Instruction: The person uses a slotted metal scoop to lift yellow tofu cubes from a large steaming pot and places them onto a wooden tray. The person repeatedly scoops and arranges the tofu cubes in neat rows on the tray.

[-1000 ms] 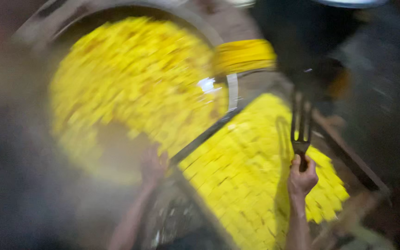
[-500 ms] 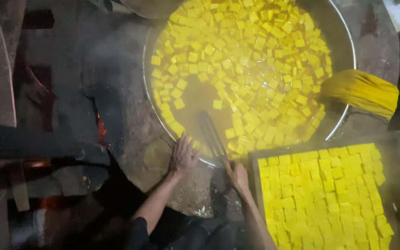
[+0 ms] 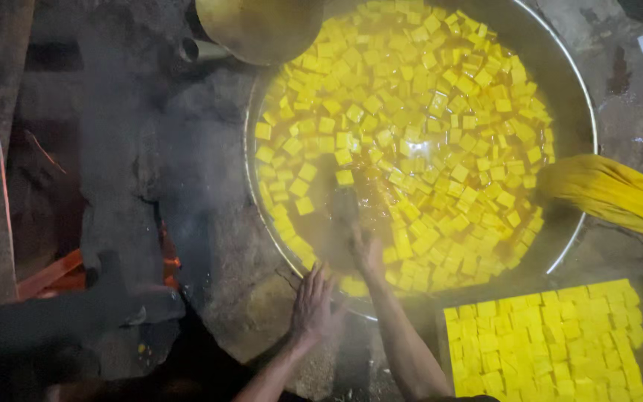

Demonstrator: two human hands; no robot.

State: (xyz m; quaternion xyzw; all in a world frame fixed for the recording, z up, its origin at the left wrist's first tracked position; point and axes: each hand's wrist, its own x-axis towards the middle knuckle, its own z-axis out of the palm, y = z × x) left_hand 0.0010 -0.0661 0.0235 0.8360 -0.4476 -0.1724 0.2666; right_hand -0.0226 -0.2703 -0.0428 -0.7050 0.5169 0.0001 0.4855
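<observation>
1. Dim, smoky hearth of rough grey stone (image 3: 210, 246), with an orange glow of fire (image 3: 61, 272) low at the left, presumably heating from underneath.
2. Set into the stone: a wide round metal pan (image 3: 571, 71), full of yellowish liquid crowded with floating yellow cubes (image 3: 426, 126).
3. Left hand (image 3: 312, 305) spread flat, fingers open, resting on the stone just beside the pan's near rim; likely a brace for leaning over the steam.
4. Right hand (image 3: 368, 249) reaching over the rim, closed on the handle of a dark utensil (image 3: 345, 212) whose head dips into a patch of open liquid among the cubes; exact finger wrap blurred by steam, but clearly gripping.
5. Yellow-stained cloth (image 3: 604, 190) draped over the pan's right edge, hanging outward.
6. Tray (image 3: 444, 350) at the lower right, near the pan, packed with a tight grid of cut yellow squares (image 3: 545, 342), kept within easy reach of the right arm.
7. Round brownish vessel (image 3: 262, 26) at the top, overlapping the pan's far-left rim.
</observation>
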